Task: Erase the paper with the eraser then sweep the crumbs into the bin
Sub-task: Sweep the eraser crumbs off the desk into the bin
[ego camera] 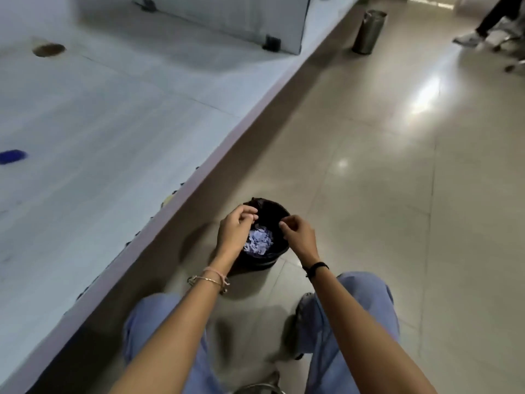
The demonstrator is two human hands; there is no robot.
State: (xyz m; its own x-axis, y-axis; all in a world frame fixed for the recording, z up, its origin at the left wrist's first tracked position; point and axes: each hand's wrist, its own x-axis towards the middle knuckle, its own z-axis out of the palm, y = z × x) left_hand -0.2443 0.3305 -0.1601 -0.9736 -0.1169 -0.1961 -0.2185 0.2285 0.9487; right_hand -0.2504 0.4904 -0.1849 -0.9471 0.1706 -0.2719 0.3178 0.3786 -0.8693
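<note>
Forearms: both are reaching forward from the bottom edge, ending in the two grips side by side, apart.
Legs: blue trousers (355,308) are showing below and behind both grips; a metal stool ring (255,388) is peeking out at the bottom edge.
Left grip (235,231): is hovering with fingers curled and tips drawn in toward the thumb; blur is hiding whether anything is being pinched.
Right grip (298,237): is hovering with thumb and forefinger pressed together and the other fingers curled; no held item is resolving between them.
Wrists: thin bracelets (211,277) are sitting behind the left grip, a black band (316,267) behind the right grip.
Bin (255,264): small, black, is standing on the floor (369,166) directly beneath and between the two grips; both grips are overlapping its rim.
Paper scraps (258,241): pale crumpled pieces are lying inside the bin, below the gap between the grips.
Worktop (113,123): is running diagonally to the left of the left grip, its edge near the bin.
Blue object (12,156): is lying on the worktop well to the left of the left grip; too blurred to identify.
Metal bin (368,31): is standing far beyond the right grip beside the worktop edge.
Shoe (467,38): another person's foot is showing far beyond the right grip.
</note>
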